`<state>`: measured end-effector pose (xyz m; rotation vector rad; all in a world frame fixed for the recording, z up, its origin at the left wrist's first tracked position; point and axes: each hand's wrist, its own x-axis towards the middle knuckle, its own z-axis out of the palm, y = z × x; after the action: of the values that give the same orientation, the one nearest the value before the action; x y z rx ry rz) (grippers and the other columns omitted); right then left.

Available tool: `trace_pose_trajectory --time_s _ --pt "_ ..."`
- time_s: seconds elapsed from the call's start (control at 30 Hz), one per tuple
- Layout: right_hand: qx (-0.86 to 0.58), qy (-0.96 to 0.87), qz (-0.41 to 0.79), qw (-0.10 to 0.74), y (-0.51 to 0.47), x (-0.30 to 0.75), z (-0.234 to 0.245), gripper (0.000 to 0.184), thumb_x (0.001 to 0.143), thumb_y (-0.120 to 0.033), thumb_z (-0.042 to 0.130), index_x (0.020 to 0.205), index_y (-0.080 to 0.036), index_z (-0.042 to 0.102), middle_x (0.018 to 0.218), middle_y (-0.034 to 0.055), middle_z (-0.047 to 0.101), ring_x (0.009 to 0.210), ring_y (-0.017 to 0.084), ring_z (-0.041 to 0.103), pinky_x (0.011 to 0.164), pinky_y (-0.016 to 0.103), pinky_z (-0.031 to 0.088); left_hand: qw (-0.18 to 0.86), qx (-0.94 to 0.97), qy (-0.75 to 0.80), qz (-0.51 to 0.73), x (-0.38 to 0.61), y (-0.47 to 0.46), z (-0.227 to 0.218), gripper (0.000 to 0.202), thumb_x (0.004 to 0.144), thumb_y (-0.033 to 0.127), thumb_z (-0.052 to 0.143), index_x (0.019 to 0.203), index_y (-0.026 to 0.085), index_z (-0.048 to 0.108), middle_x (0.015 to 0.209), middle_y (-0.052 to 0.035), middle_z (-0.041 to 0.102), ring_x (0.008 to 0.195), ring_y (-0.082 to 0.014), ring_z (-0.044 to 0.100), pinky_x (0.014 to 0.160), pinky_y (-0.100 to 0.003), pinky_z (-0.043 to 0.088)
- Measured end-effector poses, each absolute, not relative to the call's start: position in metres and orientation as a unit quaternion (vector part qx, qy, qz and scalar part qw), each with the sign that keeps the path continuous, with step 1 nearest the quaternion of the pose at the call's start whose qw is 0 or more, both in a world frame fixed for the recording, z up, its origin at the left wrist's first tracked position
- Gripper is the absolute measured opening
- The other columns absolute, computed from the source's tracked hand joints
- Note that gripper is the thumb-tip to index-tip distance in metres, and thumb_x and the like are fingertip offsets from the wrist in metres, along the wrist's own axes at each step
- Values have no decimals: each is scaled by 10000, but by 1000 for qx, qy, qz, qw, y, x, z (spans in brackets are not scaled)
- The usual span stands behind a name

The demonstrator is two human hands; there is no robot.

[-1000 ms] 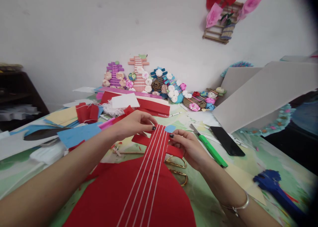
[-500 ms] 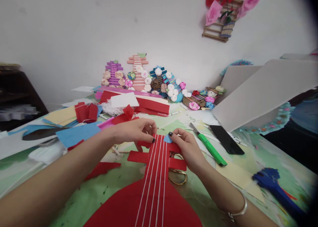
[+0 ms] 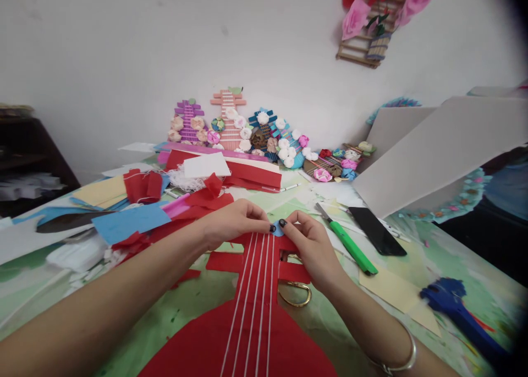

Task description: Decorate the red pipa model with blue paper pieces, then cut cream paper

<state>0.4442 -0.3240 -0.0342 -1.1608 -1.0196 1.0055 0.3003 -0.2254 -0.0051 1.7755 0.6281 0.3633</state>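
A red paper lute (image 3: 243, 338) with white strings lies in front of me, its neck pointing away and red pegs sticking out on both sides. At the top of the neck is a small light blue paper piece (image 3: 278, 230). My left hand (image 3: 235, 223) pinches the piece's left edge with thumb and fingers. On the other edge, my right hand (image 3: 307, 239) grips it between thumb and forefinger. Gold-handled scissors (image 3: 303, 295) lie partly hidden beneath the right pegs.
To the right lie a green craft knife (image 3: 352, 247), a black phone (image 3: 376, 231) and a blue glue gun (image 3: 457, 305). Paper scraps and blue sheets (image 3: 130, 223) cover the left side. Several decorated paper lutes (image 3: 229, 121) lean on the wall. A grey board (image 3: 437, 146) stands at right.
My left hand has moved right from the neck's left edge to the blue paper piece, which both hands now hold. The lute has shifted slightly left.
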Motion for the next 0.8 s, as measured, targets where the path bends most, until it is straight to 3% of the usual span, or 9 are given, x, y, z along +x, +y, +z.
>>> trace_pose_trajectory --time_s 0.27,0.8 --pt "-489 -418 471 604 -325 444 -33 295 752 -338 664 610 -175 463 510 -77 481 415 61 496 413 183 470 635 705 274 155 302 -231 -4 150 692 256 704 657 121 646 635 1 622 593 -88 527 577 -201 381" --pt "-502 -461 420 600 -324 444 -37 279 756 -301 638 599 -186 439 472 -79 460 392 68 474 394 187 432 635 707 271 156 303 -230 -9 132 705 226 693 642 128 630 584 21 595 533 -71 500 540 -187 371"
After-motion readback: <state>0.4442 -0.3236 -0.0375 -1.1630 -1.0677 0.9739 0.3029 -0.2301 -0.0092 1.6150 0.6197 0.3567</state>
